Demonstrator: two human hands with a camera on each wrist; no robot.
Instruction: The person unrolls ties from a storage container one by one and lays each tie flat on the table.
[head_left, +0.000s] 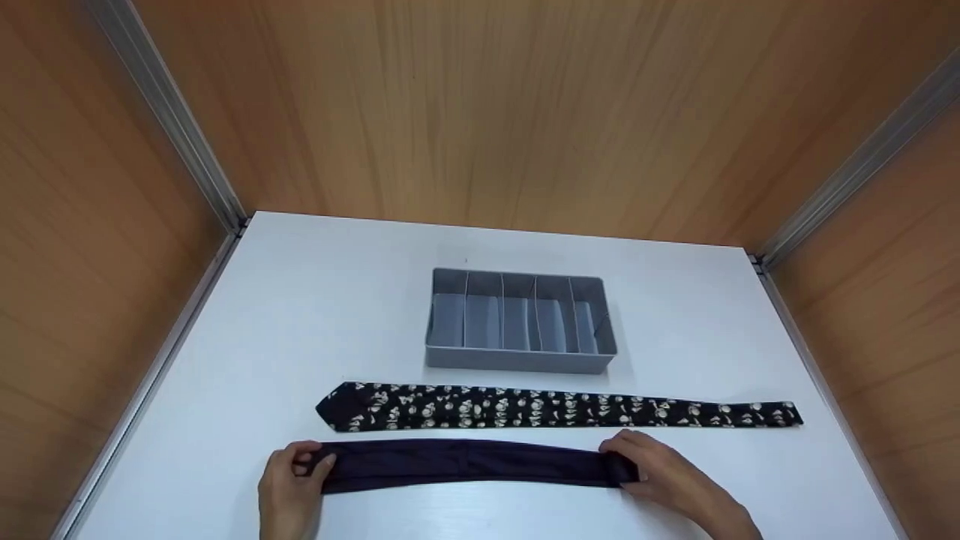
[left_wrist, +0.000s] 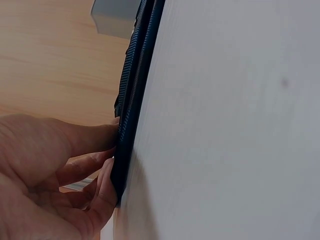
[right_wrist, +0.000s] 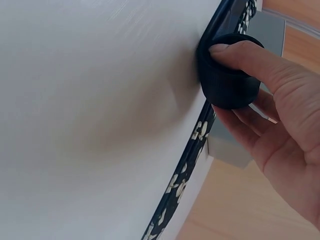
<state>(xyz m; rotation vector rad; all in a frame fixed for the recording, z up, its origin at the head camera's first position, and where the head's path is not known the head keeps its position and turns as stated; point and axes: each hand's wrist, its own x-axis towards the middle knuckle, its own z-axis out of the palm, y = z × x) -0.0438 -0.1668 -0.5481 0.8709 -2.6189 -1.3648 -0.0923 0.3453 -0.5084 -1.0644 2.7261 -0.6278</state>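
A plain dark navy necktie [head_left: 465, 461] lies across the front of the white table. My left hand [head_left: 289, 487] pinches its left end, the thumb over the cloth; in the left wrist view the fingers [left_wrist: 102, 192] meet the tie's edge. At the other end, my right hand [head_left: 667, 480] grips a rolled-up part of the navy tie. The roll [right_wrist: 230, 75] stands on its edge in the right wrist view, with the thumb pressed at its opening. Behind it, a black necktie with a pale floral-looking pattern [head_left: 525, 409] is stretched out flat, its pointed end to the left.
Behind the patterned tie stands a grey box [head_left: 517, 361], divided into several slots in which nothing shows. Wood-grain panels [head_left: 480, 112] with metal rails [head_left: 172, 112] enclose the white table [head_left: 300, 300] at the back and both sides.
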